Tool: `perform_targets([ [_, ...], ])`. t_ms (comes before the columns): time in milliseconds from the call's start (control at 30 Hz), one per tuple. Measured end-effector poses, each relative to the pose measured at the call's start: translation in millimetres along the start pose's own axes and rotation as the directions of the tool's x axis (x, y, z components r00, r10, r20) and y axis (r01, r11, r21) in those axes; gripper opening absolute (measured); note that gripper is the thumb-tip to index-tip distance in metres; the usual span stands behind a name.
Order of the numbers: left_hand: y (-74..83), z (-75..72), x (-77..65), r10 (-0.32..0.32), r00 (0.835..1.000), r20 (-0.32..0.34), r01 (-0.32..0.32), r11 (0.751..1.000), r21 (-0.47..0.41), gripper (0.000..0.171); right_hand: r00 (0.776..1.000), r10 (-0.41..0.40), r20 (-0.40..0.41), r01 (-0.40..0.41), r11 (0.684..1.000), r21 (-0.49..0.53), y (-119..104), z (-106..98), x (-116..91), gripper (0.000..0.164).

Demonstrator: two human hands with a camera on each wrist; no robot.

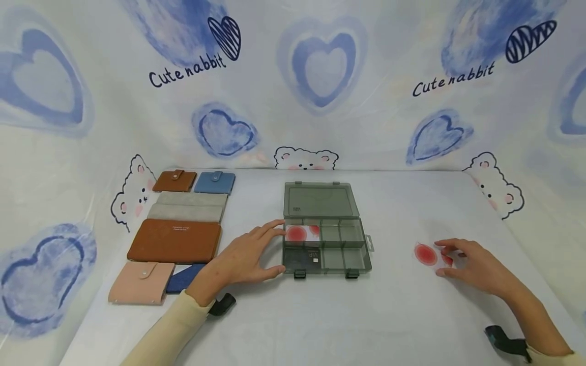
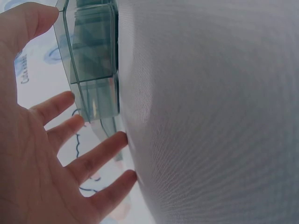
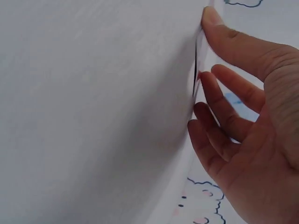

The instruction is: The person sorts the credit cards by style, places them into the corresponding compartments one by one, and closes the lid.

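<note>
In the head view, a green translucent compartment box [image 1: 344, 259] stands with its lid [image 1: 322, 201] raised at the back. My left hand [image 1: 249, 254] is at the box's left side, fingers spread, thumb near the front left corner and fingertips at the left wall. A white card with red circles [image 1: 297, 234] lies in the back left compartment, and a black VIP card [image 1: 299, 259] in the front left one. To the right, my right hand [image 1: 473, 264] spans another red-circled card [image 1: 426, 254], thumb and fingers at its opposite edges. The right wrist view shows that card edge-on, low over the cloth.
Left of the box lie a brown wallet [image 1: 174, 241], a grey wallet [image 1: 187, 206], a pink wallet [image 1: 139, 284], a dark blue item [image 1: 185, 279], and small brown [image 1: 175, 181] and blue [image 1: 215, 183] card holders. A heart-printed cloth hangs behind.
</note>
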State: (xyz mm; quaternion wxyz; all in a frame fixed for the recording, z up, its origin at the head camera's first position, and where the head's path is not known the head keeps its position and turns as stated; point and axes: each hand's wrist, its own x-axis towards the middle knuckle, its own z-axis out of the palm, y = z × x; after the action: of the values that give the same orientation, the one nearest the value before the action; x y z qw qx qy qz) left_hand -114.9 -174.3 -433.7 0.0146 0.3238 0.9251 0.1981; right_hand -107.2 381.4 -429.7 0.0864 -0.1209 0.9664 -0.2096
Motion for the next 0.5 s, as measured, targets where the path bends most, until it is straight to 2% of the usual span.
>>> perform_targets([
  [167,0.2,-0.7,0.5,-0.006,1.0,0.015,0.006,1.0,0.005,0.079,1.0,0.01,0.014,-0.01,1.0,0.023,0.6,1.6,0.8,0.066],
  [367,0.0,-0.1,0.5,-0.008,1.0,0.006,0.008,1.0,0.009,0.079,0.999,0.025,-0.025,-0.024,0.999,0.021,1.5,3.0,-2.6,0.074],
  [500,0.8,-0.1,0.1,0.001,1.0,0.001,-0.001,1.0,-0.003,0.078,1.0,0.003,-0.02,-0.003,0.999,0.032,1.3,2.7,-4.2,0.07],
])
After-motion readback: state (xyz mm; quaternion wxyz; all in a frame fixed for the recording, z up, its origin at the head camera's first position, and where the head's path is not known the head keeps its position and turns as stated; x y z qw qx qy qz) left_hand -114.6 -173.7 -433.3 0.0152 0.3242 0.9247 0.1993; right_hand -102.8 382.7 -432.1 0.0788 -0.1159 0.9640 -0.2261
